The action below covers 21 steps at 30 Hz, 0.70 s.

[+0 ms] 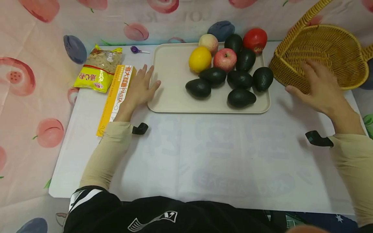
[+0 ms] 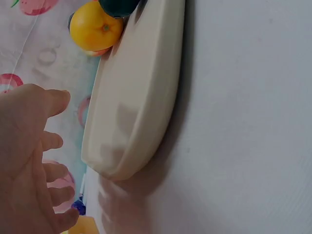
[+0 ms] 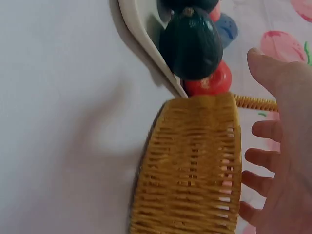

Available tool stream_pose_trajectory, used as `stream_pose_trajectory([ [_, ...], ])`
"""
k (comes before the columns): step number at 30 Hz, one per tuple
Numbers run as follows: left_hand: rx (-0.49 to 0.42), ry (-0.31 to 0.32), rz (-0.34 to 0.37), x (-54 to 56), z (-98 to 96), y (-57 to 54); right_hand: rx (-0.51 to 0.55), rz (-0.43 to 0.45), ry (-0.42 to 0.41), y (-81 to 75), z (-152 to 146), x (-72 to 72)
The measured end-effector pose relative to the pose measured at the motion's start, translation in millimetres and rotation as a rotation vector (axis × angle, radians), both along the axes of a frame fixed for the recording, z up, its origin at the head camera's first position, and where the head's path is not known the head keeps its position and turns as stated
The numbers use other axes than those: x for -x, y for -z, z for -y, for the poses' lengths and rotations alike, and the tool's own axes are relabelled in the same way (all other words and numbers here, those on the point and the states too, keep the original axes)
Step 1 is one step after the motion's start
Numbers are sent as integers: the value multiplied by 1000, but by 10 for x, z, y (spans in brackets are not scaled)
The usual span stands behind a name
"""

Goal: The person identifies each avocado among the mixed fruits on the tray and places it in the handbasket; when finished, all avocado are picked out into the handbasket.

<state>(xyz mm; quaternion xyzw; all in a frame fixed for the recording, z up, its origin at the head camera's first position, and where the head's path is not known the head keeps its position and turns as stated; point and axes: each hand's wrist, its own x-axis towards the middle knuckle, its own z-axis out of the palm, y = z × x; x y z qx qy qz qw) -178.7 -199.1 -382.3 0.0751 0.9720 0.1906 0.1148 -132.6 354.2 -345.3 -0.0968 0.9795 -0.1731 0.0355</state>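
Note:
My left hand [image 1: 139,87] hovers with spread fingers between the yellow pasta box [image 1: 112,100] and the left end of a cream tray [image 1: 172,94]. It holds nothing. On the tray lie several dark green avocados [image 1: 241,97], a yellow orange-like fruit [image 1: 200,59], a red apple [image 1: 225,60] and a peach [image 1: 208,43]. A red pomegranate [image 1: 255,39] sits at the tray's far right corner. Over the near side of a wicker basket [image 1: 335,48] is my right hand [image 1: 322,89], fingers loosely extended, nothing in them. In the right wrist view its fingers are beside the basket's rim; contact is unclear.
A yellow food bag [image 1: 99,69] leans by the pasta box at the left. A purple-wrapped lollipop [image 1: 139,50] lies behind the left hand. The basket's tall handle [image 1: 306,19] arches up at the back right. Fruit-patterned cloth [image 1: 32,113] surrounds the white table [image 1: 204,161].

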Motion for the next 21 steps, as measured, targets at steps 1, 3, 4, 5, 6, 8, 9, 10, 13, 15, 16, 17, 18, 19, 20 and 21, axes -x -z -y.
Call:
stream_pose_trajectory([
  [1,-23,-7,15,-5,-1,14,13,-7,-5,10,20,-7],
  [3,-86,-19,50,-13,2,44,35,-14,-14,29,62,-21],
  [4,-116,-22,65,-16,4,62,47,-21,-21,38,82,-30],
  [5,-147,-24,76,-20,5,78,59,-31,-29,48,102,-38],
  [6,-180,-25,85,-20,5,97,72,-41,-36,59,122,-48],
  [8,-237,-28,90,-26,-1,129,93,-57,-52,80,166,-69],
  [9,-261,-31,83,-30,-5,148,104,-64,-59,90,187,-79],
  [10,-285,-37,76,-37,-12,166,117,-71,-70,99,211,-91],
  [13,-361,-70,42,-62,-39,228,149,-86,-108,130,282,-118],
  [15,-409,-99,4,-74,-57,275,177,-109,-144,153,327,-124],
  [16,-429,-118,-12,-80,-67,296,191,-117,-161,166,349,-124],
  [17,-449,-140,-25,-86,-74,315,202,-125,-172,185,367,-119],
  [18,-468,-161,-36,-93,-82,329,213,-134,-182,201,385,-112],
  [19,-486,-180,-45,-98,-88,345,226,-137,-188,220,405,-105],
  [20,-500,-196,-51,-104,-93,356,235,-133,-189,234,426,-99],
  [21,-512,-211,-54,-111,-96,368,247,-122,-186,251,449,-90],
])
